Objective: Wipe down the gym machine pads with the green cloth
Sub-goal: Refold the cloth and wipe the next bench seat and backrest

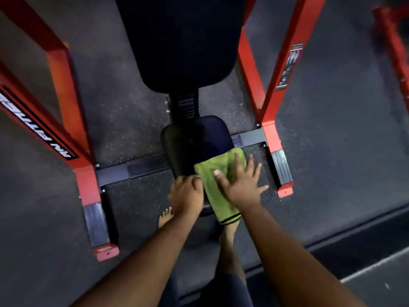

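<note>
The right hand (pixel 240 185) lies flat with fingers (pixel 238 161) spread straight, pressing the soft green terry cloth with a dark stripe at its hem (pixel 215 185) onto the small black padded seat (pixel 194 138). The left hand (pixel 187 193) curls its fingers over the seat's near edge, touching the cloth's side. Light and limp, the cloth should bunch unless held under a flat palm. The long black backrest pad (pixel 181 41) lies beyond, between red steel frame bars (pixel 281 69).
</note>
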